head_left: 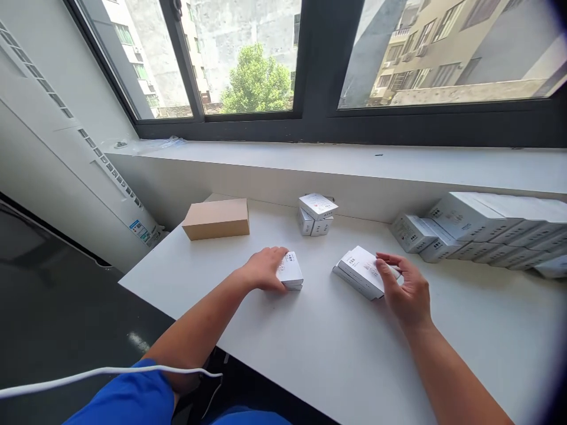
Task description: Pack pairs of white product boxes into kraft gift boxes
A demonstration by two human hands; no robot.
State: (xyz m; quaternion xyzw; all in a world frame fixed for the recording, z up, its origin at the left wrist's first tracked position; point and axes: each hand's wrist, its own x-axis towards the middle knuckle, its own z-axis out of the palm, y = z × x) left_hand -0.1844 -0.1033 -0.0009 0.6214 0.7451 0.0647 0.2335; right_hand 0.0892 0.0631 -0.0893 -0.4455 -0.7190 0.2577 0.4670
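My left hand (267,269) grips a small white box (290,270) on the white table, thumb on the near side and fingers over the far side. Another box edge shows just beneath it. To the right, my right hand (406,289) has its thumb and fingers at the right end of a longer white printed box (361,268). This box lies slanted on the tabletop, with a second one partly visible under it. Whether the right fingers press firmly on the box is hard to see.
A brown cardboard box (217,219) lies at the back left. Three small white boxes (318,206) are stacked by the wall. Many white boxes (491,227) stand in rows at the right. A white cable (110,370) crosses the lower left, in front of my left arm.
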